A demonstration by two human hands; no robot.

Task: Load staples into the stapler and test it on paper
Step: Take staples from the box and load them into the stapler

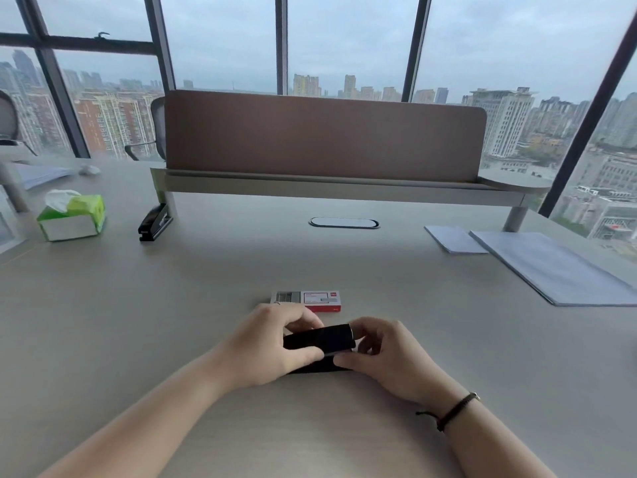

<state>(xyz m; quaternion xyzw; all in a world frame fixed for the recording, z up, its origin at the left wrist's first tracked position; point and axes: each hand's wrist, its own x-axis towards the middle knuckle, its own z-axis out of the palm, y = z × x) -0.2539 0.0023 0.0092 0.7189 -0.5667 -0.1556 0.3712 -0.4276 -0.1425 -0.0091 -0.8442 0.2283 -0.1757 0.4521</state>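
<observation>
A black stapler [319,339] lies on the grey desk [172,322] right in front of me, held between both hands. My left hand [272,343] grips its left half, thumb on the near side and fingers curled over the far side. My right hand [386,353] pinches its right end, where a silver edge shows. Just behind the hands lies a red and white staple box [312,300], slid partly open with rows of silver staples showing at its left end. Sheets of white paper [551,267] lie at the right of the desk.
A second black stapler [155,222] stands at the back left by the partition's foot. A green tissue box [70,217] sits further left. A brown desk partition [324,136] spans the back, with an oval cable port [344,223] in front of it.
</observation>
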